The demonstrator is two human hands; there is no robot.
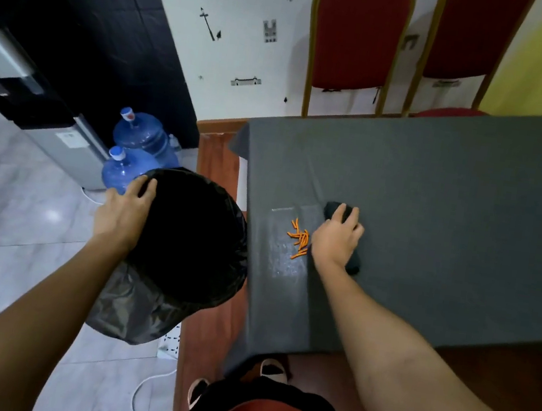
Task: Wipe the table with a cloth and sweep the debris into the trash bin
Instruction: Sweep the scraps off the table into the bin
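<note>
One head-worn wide-angle view looks steeply down, close over the table corner and floor.

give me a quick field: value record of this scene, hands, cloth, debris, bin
left hand: grips the rim of the trash bin, held beside the table edge
right hand: presses the dark cloth on the table
debris: orange bits on the table, between cloth and bin
bin liner: black bag
wet streak: left of the debris
</note>
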